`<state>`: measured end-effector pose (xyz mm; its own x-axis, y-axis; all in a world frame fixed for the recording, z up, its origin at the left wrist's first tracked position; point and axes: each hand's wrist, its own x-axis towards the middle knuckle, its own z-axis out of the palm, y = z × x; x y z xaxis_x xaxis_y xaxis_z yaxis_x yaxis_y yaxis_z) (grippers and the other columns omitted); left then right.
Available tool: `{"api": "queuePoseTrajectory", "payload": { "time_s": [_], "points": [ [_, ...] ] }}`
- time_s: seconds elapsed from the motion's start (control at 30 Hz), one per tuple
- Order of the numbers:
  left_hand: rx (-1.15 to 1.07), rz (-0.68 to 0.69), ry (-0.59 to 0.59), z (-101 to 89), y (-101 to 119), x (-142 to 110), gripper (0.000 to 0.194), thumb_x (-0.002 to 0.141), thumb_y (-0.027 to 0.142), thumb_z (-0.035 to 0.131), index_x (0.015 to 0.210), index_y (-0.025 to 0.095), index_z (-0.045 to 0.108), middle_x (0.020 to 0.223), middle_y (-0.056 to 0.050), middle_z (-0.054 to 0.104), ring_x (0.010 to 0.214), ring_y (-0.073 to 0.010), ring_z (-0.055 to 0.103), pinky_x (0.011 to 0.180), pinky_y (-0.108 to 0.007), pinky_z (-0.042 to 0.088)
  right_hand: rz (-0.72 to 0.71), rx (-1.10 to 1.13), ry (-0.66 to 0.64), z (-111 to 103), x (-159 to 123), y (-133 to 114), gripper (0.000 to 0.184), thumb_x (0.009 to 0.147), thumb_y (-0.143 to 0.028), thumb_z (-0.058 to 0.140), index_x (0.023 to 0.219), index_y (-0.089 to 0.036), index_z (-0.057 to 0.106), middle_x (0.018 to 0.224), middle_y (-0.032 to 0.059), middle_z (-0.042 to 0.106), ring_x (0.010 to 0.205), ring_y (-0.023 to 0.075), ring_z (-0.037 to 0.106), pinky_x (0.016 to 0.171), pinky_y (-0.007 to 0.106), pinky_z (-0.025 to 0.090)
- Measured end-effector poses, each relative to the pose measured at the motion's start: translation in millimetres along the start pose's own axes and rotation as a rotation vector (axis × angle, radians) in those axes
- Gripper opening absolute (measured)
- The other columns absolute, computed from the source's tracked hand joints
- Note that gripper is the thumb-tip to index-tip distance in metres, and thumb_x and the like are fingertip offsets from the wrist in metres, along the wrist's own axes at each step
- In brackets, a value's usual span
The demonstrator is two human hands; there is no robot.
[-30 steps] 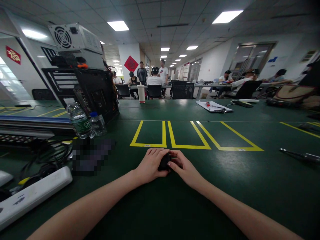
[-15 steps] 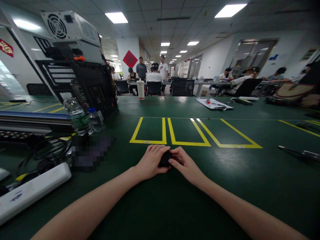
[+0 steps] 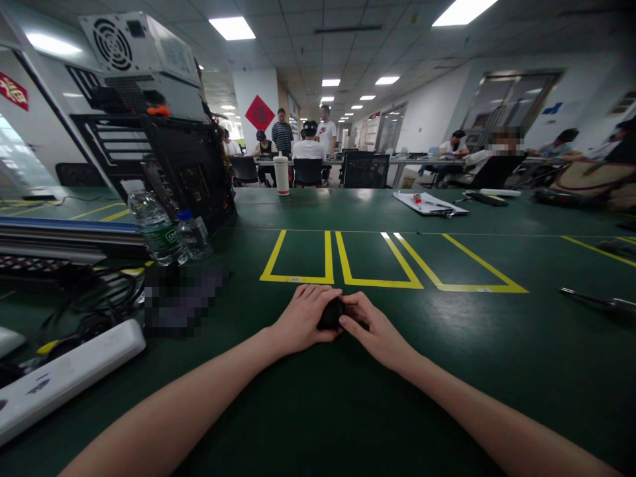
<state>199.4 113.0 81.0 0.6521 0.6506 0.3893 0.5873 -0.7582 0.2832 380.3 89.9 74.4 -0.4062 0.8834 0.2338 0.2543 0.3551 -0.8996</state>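
Between both hands, on the green tabletop, is a small dark rounded object; its kind cannot be made out because fingers cover much of it. My left hand curls over its left side and top, thumb along the near edge. From the right, my right hand pinches its side with the thumb and fingers bent. Just beyond the hands, yellow tape outlines mark the tabletop.
At left stand a computer case, a water bottle, a smaller blue-capped bottle, cables and a white power strip. A screwdriver-like tool lies right; a clipboard and cream tumbler are farther back. People sit beyond.
The camera view has tilted and shifted slightly, moving the scene up in the frame. Both hands stay around the dark object with nearly the same grip.
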Motion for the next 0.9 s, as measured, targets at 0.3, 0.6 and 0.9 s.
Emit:
{"api": "queuePoseTrajectory", "payload": {
  "time_s": [0.3,0.6,0.9],
  "points": [
    [-0.001,-0.006,0.008,0.1,1.3,0.9,0.062,0.069,0.034,0.063,0.121,0.022,0.030,0.118,-0.007,0.047,0.109,-0.0235,0.043,0.094,-0.042,0.029,0.080,0.087,0.020,-0.1,4.4,3.5,0.029,0.080,-0.022,0.049,0.108,-0.024,0.042,0.108,0.0035,0.051,0.100,0.0178,0.052,0.086,0.037,0.046],
    [0.008,-0.004,0.021,1.8,-1.4,1.0,0.065,0.067,0.032,0.065,0.121,0.022,0.030,0.118,-0.007,0.047,0.109,-0.0238,0.043,0.094,-0.042,0.029,-0.011,0.046,-0.002,0.9,0.4,1.8,0.019,0.079,-0.021,0.050,0.098,-0.023,0.044,0.098,0.0010,0.054,0.096,0.0166,0.055,0.086,0.037,0.046],
    [0.000,0.000,0.017,1.1,-0.2,1.2,0.063,0.069,0.033,0.063,0.121,0.022,0.030,0.117,-0.007,0.047,0.109,-0.0229,0.043,0.095,-0.041,0.028,0.082,0.043,0.022,-0.8,1.6,1.2,0.032,0.078,-0.022,0.052,0.108,-0.024,0.041,0.108,0.0033,0.051,0.100,0.0179,0.053,0.086,0.038,0.046]
  ]
}}
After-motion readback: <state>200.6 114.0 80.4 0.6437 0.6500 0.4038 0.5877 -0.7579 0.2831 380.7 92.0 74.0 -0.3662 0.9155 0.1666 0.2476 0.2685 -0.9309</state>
